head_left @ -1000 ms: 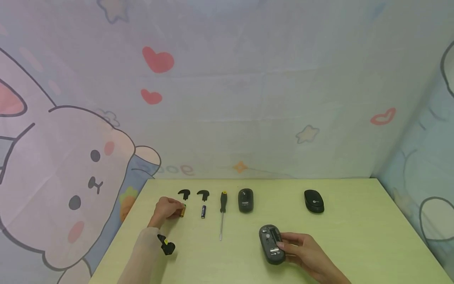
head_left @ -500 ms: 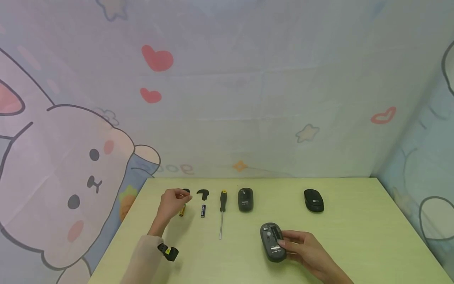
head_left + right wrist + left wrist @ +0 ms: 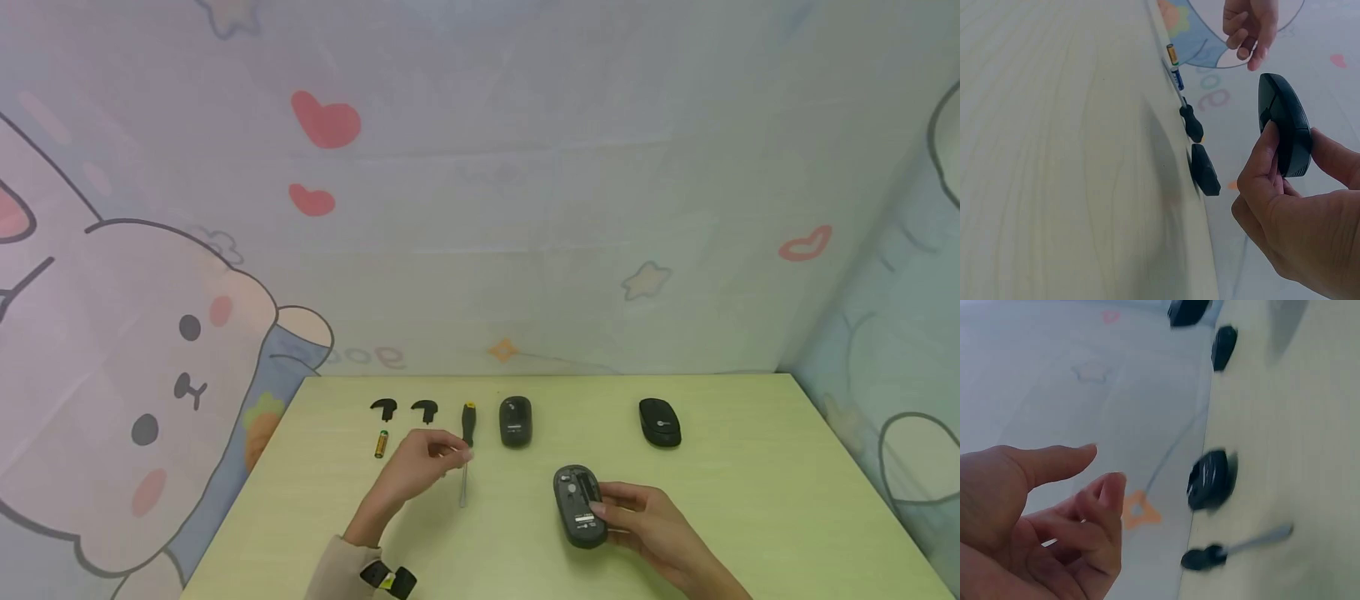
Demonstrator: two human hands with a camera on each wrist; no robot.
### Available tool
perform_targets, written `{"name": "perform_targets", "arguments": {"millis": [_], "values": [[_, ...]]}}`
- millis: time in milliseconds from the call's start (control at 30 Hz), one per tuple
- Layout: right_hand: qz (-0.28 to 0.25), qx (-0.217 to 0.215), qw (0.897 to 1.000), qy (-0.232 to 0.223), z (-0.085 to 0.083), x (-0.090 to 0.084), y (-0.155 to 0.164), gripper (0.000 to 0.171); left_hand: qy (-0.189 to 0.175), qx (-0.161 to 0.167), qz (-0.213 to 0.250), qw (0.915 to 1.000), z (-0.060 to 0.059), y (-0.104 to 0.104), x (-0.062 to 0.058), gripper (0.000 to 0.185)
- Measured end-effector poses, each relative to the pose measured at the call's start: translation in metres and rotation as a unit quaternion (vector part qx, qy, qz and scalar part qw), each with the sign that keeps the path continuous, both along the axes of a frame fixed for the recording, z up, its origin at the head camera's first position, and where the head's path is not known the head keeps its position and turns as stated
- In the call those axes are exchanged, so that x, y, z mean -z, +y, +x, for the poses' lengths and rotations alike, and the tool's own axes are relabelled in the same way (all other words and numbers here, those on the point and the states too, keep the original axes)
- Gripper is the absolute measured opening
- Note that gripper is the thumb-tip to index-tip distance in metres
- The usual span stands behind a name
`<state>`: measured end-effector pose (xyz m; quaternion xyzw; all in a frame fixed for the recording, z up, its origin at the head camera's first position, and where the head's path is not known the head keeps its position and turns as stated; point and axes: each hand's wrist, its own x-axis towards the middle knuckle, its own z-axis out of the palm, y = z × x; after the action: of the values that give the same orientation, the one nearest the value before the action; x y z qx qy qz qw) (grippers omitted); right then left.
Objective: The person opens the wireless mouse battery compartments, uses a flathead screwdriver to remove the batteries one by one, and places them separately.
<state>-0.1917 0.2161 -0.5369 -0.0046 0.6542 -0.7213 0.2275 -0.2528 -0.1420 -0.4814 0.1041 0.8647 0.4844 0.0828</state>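
Note:
My right hand (image 3: 651,527) holds a dark computer mouse (image 3: 579,507) above the table, its underside facing the head camera and a long slot visible in it. In the right wrist view, fingers and thumb grip that mouse (image 3: 1284,125) by its sides. My left hand (image 3: 422,463) hovers over the shaft of a screwdriver (image 3: 468,423). In the left wrist view the thumb and bent fingers of this hand (image 3: 1054,519) stand apart with nothing between them. A gold battery (image 3: 382,443) lies left of it. The blue battery (image 3: 1177,79) shows in the right wrist view, hidden behind the left hand from the head.
Two small black hook-shaped pieces (image 3: 385,409) lie at the table's back left. A second dark mouse (image 3: 515,421) rests beyond the screwdriver, and a third black mouse (image 3: 660,422) is at the back right. A printed cloth (image 3: 480,208) rises behind the pale table (image 3: 712,483).
My left hand has left the gold battery, lifting and moving right across to the screwdriver. The gold battery stays on the table. The right hand keeps holding the mouse, almost still.

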Motion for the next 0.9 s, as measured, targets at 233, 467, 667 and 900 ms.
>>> {"name": "perform_targets", "arguments": {"millis": [233, 467, 667, 900], "values": [[-0.001, -0.001, 1.000, -0.001, -0.002, 0.001, -0.003, 0.073, -0.062, 0.059, 0.096, 0.9917, 0.017, 0.041, 0.020, 0.028], [-0.005, 0.002, 1.000, -0.001, -0.004, 0.002, -0.008, 0.074, -0.119, 0.055, 0.187, 0.9735, 0.022, 0.073, 0.038, 0.031], [-0.002, 0.008, 1.000, 0.000, -0.005, 0.003, -0.010, 0.073, -0.145, 0.061, 0.242, 0.9575, 0.024, 0.091, 0.048, 0.036], [0.010, 0.016, 1.000, 0.003, -0.008, 0.005, -0.010, 0.072, -0.145, 0.044, 0.246, 0.9573, 0.026, 0.105, 0.053, 0.029]]}}
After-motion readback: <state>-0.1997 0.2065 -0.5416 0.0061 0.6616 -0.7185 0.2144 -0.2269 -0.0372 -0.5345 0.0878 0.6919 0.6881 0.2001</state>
